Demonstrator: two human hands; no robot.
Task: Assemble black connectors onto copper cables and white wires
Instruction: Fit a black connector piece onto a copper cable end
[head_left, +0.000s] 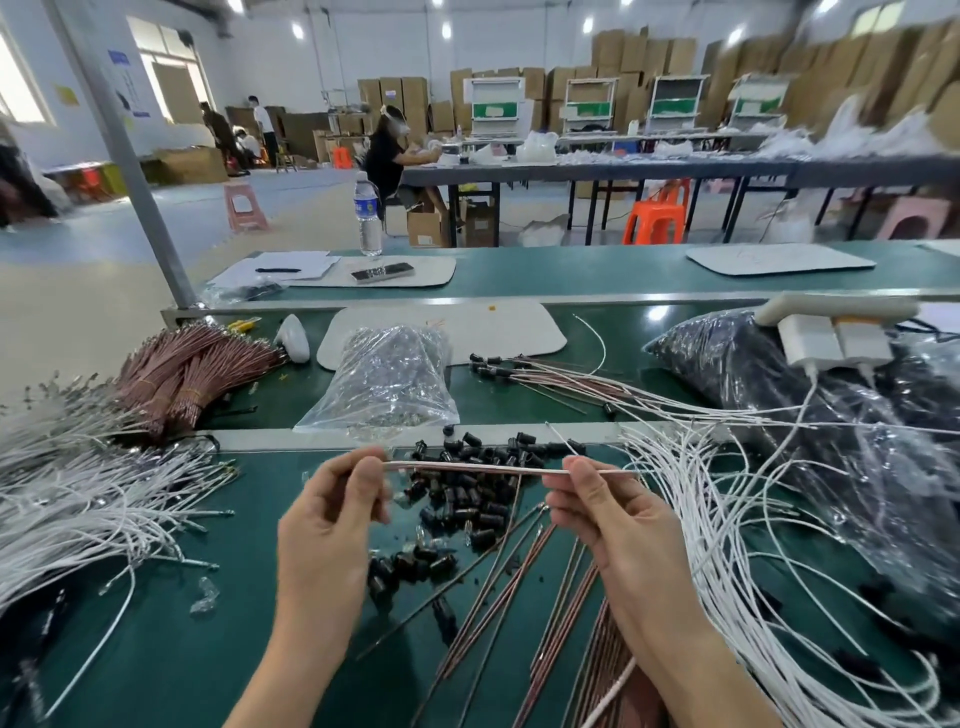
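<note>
Wire pair is pinched at both ends, left hand and right hand each clenched on it, held level over the connectors on the bench. Long axis runs left-right; tail pokes out past my right fingers. I'd judge it light, thin and springy, slick jacket. Best held close to the end being plugged, or it'll likely buckle.
</note>
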